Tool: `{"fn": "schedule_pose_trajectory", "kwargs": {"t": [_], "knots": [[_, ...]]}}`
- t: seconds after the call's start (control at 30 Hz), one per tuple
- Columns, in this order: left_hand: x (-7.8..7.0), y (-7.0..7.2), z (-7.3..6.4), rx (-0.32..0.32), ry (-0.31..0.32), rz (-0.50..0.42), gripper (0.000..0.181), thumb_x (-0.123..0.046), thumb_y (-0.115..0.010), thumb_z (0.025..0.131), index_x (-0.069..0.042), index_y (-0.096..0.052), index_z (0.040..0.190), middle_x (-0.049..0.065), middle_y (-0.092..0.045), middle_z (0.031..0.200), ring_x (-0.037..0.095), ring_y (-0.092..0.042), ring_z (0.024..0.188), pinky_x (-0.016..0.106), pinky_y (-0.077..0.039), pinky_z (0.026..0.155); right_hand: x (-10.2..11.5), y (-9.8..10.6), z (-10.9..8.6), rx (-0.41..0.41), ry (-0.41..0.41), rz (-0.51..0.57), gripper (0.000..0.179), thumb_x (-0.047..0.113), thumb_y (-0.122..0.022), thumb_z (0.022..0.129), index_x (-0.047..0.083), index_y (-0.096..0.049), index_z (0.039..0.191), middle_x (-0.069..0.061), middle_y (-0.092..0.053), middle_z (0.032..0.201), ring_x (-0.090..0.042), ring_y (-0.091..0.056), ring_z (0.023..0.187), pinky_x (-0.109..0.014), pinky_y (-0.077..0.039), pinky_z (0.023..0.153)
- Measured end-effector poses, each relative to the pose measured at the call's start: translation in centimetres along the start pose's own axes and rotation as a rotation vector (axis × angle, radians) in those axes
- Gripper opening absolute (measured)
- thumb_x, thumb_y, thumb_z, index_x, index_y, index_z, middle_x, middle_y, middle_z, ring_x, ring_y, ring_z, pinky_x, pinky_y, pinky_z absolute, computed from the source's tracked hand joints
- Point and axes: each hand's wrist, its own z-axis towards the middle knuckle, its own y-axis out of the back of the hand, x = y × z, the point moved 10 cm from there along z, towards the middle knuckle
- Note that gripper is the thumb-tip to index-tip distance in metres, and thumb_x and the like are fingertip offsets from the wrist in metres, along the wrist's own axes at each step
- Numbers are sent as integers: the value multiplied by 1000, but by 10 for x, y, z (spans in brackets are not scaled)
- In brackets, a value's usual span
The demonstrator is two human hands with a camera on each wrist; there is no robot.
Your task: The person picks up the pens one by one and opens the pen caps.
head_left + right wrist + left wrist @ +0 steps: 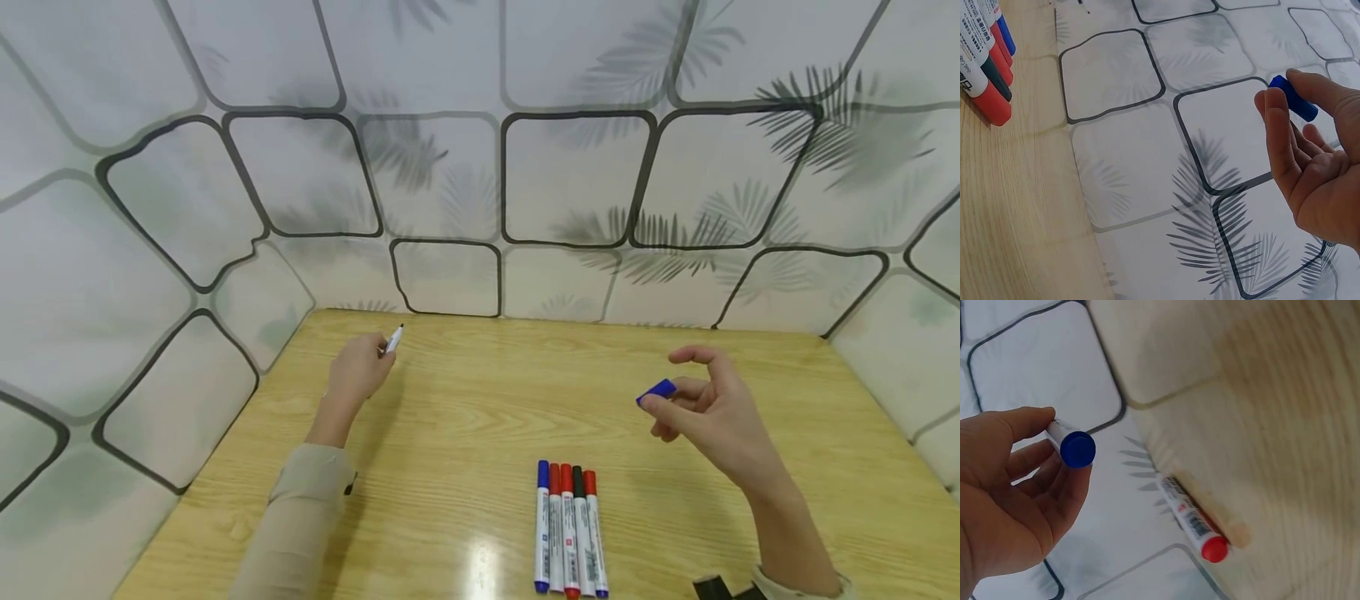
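Observation:
My left hand [358,367] pinches a white marker [393,339] with its bare dark tip pointing up and away. In the left wrist view the blue end [1078,449] of that marker faces the camera. Over the right side of the table, my right hand [720,417] holds a blue marker cap [657,391] between thumb and fingers, its index finger raised and bent. The cap also shows in the right wrist view, in the grip of the right hand [1319,156]. Both hands are well apart, above the tabletop.
Several capped markers [567,529] lie side by side at the front of the wooden table [465,392], with blue, red and black caps. A red-ended marker [1192,515] shows in the left wrist view. A patterned wall covering [573,179] borders the table's back and sides.

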Motion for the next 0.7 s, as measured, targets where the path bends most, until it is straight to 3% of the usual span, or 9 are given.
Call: {"fn": "schedule_pose_trajectory", "kwargs": {"t": [0.23,0.53,0.7], "knots": [[22,-12,6,57,67,45,28,-13,-53,97,5,-66,114,16,-69,91,19,-54,61,29,-40,49,-3,-3,0,31,-5,-14,48,2,-69,92,15,-38,127,-8,-72,84,-25,-68,61,-38,-58,58],[36,-21,14,60,80,145,16,-12,-54,93,-2,-63,85,10,-60,76,21,-51,61,33,-39,53,-6,-9,-3,75,-37,-24,48,4,-69,92,13,-35,125,-11,-71,86,-30,-69,65,-38,-59,60],[44,-24,18,73,97,189,15,-9,-53,91,-5,-57,78,10,-58,74,23,-51,63,35,-41,55,-10,-11,-2,99,-66,-21,48,4,-71,91,11,-29,114,-12,-71,87,-29,-69,66,-38,-58,60]]}}
